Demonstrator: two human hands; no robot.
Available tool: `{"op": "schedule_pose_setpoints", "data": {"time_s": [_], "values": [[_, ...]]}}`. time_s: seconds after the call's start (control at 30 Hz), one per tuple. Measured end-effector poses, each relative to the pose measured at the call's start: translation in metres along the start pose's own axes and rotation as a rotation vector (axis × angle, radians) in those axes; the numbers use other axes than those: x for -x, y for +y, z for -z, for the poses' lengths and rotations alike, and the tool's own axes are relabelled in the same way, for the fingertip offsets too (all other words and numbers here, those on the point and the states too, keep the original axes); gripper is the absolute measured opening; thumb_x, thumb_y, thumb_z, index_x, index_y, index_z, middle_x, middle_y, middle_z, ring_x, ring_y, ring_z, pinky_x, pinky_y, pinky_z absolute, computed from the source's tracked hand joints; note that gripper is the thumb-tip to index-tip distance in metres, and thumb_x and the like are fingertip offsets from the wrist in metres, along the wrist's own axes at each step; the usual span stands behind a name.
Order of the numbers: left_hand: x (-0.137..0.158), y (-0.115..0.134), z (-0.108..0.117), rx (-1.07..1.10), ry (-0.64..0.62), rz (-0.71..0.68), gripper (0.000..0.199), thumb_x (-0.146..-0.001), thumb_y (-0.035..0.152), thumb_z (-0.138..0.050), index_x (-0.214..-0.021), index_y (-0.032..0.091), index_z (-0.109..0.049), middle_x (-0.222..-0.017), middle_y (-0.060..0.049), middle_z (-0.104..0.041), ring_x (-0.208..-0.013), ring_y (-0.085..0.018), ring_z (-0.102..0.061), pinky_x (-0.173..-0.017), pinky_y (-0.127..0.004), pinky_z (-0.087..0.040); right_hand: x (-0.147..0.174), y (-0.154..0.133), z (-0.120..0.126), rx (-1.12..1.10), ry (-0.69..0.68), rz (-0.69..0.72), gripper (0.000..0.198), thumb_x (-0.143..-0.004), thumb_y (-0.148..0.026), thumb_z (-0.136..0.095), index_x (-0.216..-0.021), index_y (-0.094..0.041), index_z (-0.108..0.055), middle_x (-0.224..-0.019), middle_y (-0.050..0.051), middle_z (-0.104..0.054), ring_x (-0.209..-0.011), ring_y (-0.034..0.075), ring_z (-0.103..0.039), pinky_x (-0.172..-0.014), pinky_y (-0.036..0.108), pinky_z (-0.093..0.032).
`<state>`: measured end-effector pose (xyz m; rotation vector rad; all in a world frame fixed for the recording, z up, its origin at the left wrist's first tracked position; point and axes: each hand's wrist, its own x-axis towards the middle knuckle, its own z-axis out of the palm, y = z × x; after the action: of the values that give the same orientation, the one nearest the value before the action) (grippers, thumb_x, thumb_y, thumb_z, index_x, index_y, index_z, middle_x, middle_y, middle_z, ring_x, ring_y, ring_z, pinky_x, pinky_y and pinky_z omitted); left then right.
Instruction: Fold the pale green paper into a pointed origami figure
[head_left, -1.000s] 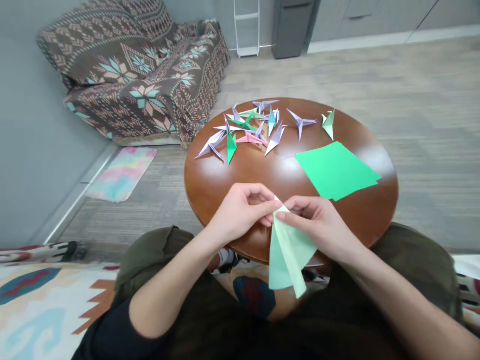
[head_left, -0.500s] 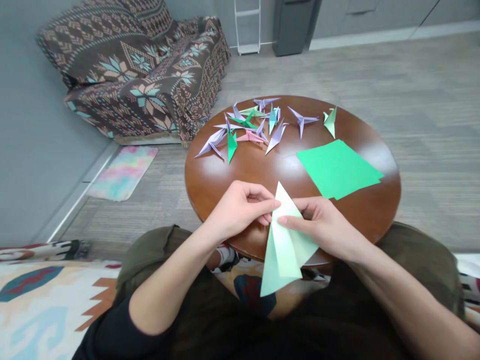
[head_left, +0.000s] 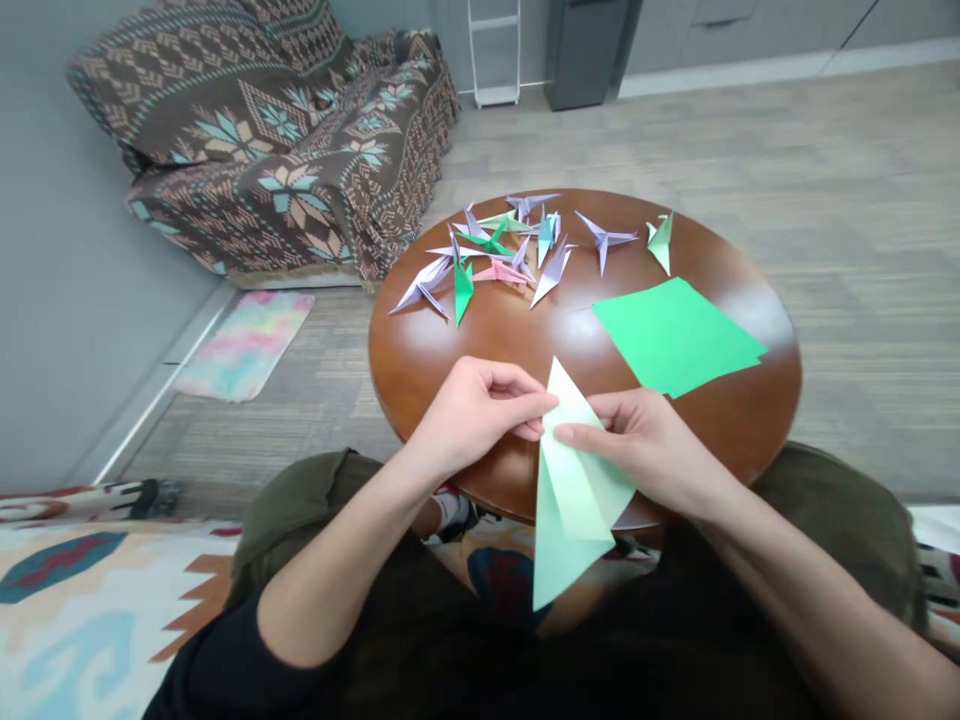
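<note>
A pale green sheet of origami paper (head_left: 574,490), partly folded with a raised flap, is held up over the near edge of the round table. My left hand (head_left: 487,412) pinches its left edge near the top point between thumb and fingers. From the right, my right hand (head_left: 637,440) grips it, thumb lying on the front face and fingers behind, where they are partly hidden. The paper's lower points hang past the table edge over my lap.
On the brown round table (head_left: 420,370) lie green paper sheets (head_left: 679,335) at the right. Several folded paper cranes, among them a purple one (head_left: 604,240), a pink one (head_left: 501,272) and a light green one (head_left: 660,243), stand toward the far side. A draped sofa (head_left: 300,180) is beyond.
The paper has turned slightly, its lower tip swinging right and down, and the folded flap has shifted right. Both hands keep hold with hardly any movement.
</note>
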<state>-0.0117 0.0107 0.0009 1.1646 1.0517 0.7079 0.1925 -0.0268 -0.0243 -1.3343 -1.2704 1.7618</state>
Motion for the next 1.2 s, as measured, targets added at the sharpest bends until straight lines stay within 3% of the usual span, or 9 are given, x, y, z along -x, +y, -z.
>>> {"op": "schedule_pose_setpoints", "data": {"time_s": [0.2,0.57,0.7,0.83,1.2], "values": [[-0.001,0.001,0.004,-0.028,-0.082,0.039,0.015,-0.078,0.025,-0.087,-0.077,0.012,-0.080,-0.061,-0.002,-0.073,-0.055,-0.009,-0.066,-0.058,-0.017,-0.056,0.002,-0.001,-0.001,0.011,-0.017,0.004,0.034,-0.079,-0.047,-0.084,-0.086,-0.014,-0.082,-0.072,0.004,-0.073,-0.056,0.014,-0.056,-0.051,0.024,-0.038],[-0.002,-0.004,-0.003,-0.045,-0.095,0.025,0.017,-0.075,0.024,-0.086,-0.072,0.012,-0.074,-0.059,0.000,-0.068,-0.051,-0.008,-0.061,-0.051,-0.017,-0.049,0.003,-0.003,-0.001,0.036,-0.039,0.011,0.034,-0.079,-0.046,-0.083,-0.091,-0.014,-0.081,-0.075,0.005,-0.075,-0.055,0.014,-0.058,-0.049,0.024,-0.040],[-0.002,-0.008,-0.009,0.018,-0.070,-0.026,0.017,-0.073,0.022,-0.086,-0.071,0.013,-0.072,-0.059,0.001,-0.068,-0.052,-0.007,-0.059,-0.053,-0.017,-0.049,0.000,-0.003,-0.002,0.025,0.034,0.091,0.028,-0.082,-0.042,-0.081,-0.084,-0.015,-0.077,-0.072,0.003,-0.072,-0.057,0.012,-0.056,-0.048,0.022,-0.038],[-0.002,-0.009,-0.010,0.032,-0.068,-0.024,0.015,-0.076,0.020,-0.082,-0.070,0.013,-0.071,-0.056,0.002,-0.065,-0.050,-0.007,-0.057,-0.052,-0.016,-0.048,0.000,-0.004,0.000,0.029,0.021,0.143,0.023,-0.085,-0.038,-0.077,-0.082,-0.015,-0.076,-0.072,0.002,-0.071,-0.057,0.011,-0.054,-0.049,0.021,-0.037],[-0.003,-0.006,-0.004,0.002,-0.135,0.014,0.018,-0.074,0.025,-0.087,-0.075,0.012,-0.074,-0.062,-0.001,-0.071,-0.054,-0.010,-0.064,-0.057,-0.020,-0.054,0.002,-0.006,0.007,0.135,-0.023,0.106,0.033,-0.088,-0.047,-0.074,-0.085,-0.014,-0.075,-0.069,0.002,-0.065,-0.056,0.012,-0.049,-0.047,0.022,-0.033]]}}
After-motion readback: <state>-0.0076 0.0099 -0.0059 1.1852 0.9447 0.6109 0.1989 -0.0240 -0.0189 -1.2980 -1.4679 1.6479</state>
